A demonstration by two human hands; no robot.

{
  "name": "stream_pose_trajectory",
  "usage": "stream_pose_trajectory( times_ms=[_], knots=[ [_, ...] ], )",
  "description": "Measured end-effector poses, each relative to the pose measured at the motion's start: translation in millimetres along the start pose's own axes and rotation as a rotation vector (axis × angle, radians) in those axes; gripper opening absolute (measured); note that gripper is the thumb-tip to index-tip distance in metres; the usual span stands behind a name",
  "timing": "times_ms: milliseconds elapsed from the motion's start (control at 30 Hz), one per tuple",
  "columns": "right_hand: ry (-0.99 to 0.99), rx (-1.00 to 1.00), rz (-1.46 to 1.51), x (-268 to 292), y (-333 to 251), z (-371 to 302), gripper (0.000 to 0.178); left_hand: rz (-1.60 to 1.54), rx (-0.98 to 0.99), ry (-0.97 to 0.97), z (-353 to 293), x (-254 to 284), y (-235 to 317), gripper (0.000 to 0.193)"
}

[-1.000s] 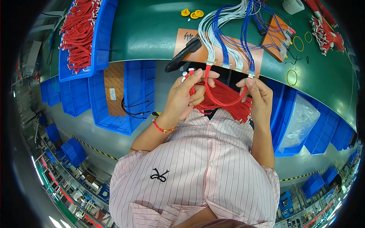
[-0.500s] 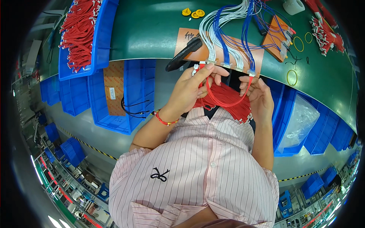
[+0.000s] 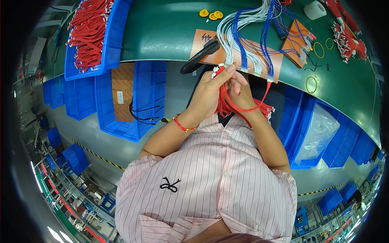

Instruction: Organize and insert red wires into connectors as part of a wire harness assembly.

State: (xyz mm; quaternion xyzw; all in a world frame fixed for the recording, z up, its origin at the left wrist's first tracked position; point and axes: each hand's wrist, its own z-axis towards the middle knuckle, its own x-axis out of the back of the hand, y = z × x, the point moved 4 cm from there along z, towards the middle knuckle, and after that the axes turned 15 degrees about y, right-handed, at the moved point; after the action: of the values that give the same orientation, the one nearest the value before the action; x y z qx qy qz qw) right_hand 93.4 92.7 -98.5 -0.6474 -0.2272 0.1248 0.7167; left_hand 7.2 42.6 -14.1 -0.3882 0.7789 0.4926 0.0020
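My left hand [image 3: 208, 92] is closed on a bunch of red cables with white plugs [image 3: 215, 72], its thumb pressed close to a clear connector [image 3: 229, 65] at the table's front edge. Against it lies my right hand [image 3: 246, 95], its fingers mostly hidden behind the left, so what they do cannot be seen. A red cable [image 3: 269, 92] hangs from the rightmost connector [image 3: 270, 78] and loops down toward my hands. More red cables [image 3: 263, 108] rest on my lap below. White wires [image 3: 227, 38] and blue wires [image 3: 265, 40] run from the connectors across an orange board [image 3: 202, 43].
A black handle-shaped piece [image 3: 200, 56] juts over the table's edge. On the green table [image 3: 158, 32] are a blue bin of red cables [image 3: 112, 40], yellow caps [image 3: 214, 15], an orange block [image 3: 293, 40] and a white roll [image 3: 315, 10]. Blue crates [image 3: 150, 93] stand below.
My right hand has moved left from the rightmost connector's red cable to beside my left hand. That cable still hangs from the connector. The view has shifted slightly.
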Motion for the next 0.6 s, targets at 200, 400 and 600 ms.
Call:
stream_pose_trajectory(
  times_ms=[200, 400, 600],
  knots=[
    [-0.052, -0.209, 0.101, 26, -11, -1, 0.018, -0.158, 0.329, -0.181, -37, -1, -17, 0.048],
    [-0.022, -0.525, 0.472, 47, -47, -14, 0.019, -0.285, 0.574, -0.425, -63, 5, -37, 0.045],
    [-0.136, -0.549, 0.694, 50, -62, -18, 0.017, -0.02, 0.039, 0.037, -43, 29, -8, 0.025]
  ],
)
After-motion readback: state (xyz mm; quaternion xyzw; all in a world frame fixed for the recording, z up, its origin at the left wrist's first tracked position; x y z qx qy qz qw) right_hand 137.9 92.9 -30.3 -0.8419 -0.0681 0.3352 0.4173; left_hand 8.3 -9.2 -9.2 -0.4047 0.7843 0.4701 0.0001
